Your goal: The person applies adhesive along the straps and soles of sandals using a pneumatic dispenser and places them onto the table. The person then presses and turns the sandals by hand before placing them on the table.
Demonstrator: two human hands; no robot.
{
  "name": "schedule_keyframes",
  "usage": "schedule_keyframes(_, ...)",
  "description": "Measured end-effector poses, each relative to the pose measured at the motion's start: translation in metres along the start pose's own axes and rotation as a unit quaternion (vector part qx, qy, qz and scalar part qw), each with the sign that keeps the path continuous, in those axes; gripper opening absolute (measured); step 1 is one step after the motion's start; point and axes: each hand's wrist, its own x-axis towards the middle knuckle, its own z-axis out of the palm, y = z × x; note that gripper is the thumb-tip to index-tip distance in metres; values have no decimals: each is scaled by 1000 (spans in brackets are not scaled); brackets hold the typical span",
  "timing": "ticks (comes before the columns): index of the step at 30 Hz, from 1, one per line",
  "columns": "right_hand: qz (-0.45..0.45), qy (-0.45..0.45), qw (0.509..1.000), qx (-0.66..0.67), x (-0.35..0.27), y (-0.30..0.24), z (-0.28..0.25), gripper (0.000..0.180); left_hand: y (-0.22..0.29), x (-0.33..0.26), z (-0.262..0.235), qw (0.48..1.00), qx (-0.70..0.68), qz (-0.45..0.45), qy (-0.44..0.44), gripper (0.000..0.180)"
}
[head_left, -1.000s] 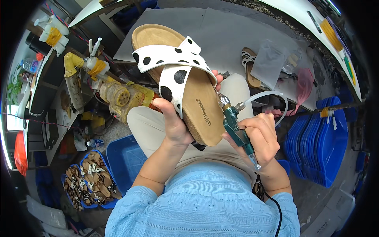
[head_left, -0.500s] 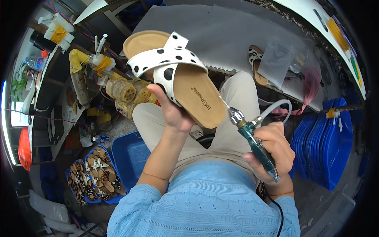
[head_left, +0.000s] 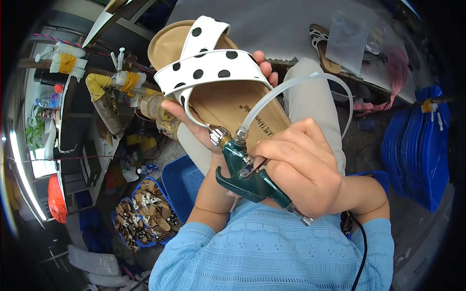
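Observation:
My left hand (head_left: 200, 132) holds a sandal (head_left: 213, 65) with a tan insole and white straps with black dots. Its thumb lies along the near side and the fingertips show past the far edge. My right hand (head_left: 303, 169) is wrapped round a dark green spray gun (head_left: 242, 186) with a silver nozzle. A clear hose (head_left: 289, 86) arcs up from the gun. The nozzle is at the lower left edge of the sandal's strap, by my left thumb; whether it touches cannot be made out.
Another dotted sandal (head_left: 326, 51) lies on the bench at the far right, beside a clear plastic bag (head_left: 343, 48). Blue baskets of sandals (head_left: 153, 211) and a blue tub (head_left: 180, 177) stand at lower left. Stacked blue tubs (head_left: 412, 145) are at right; a pipe frame (head_left: 104, 104) is at left.
The spray gun has moved left from beside the insole's near end to the strap's edge, and turned. The sandal has come closer and tilted; my left fingertips now show on its far side.

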Motion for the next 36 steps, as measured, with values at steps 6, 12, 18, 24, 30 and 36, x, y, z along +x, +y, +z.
schedule_keyframes(6, -5, -22, 1000, 10, 0, -1, 0, 33, -1, -3, 8, 998, -50, -4, -23, 134)
schedule_keyframes(12, -6, -12, 1000, 11, 0, -3, 2, 34, -1, -3, 10, 999, -42, 2, 6, 133)
schedule_keyframes(18, 14, -40, 999, 34, 2, -1, -3, 36, 3, -5, 5, 999, -26, -21, -2, 129)
schedule_keyframes(24, 25, -69, 996, 43, 3, -2, -11, 37, 10, -5, -3, 998, -11, -46, -40, 123)
schedule_keyframes(30, 22, -69, 997, 37, 0, -3, -14, 38, 8, -4, -6, 997, -41, -43, -51, 118)
schedule_keyframes(36, 33, -84, 995, 42, 4, -8, -23, 32, 7, -5, -3, 997, -50, -45, -36, 115)
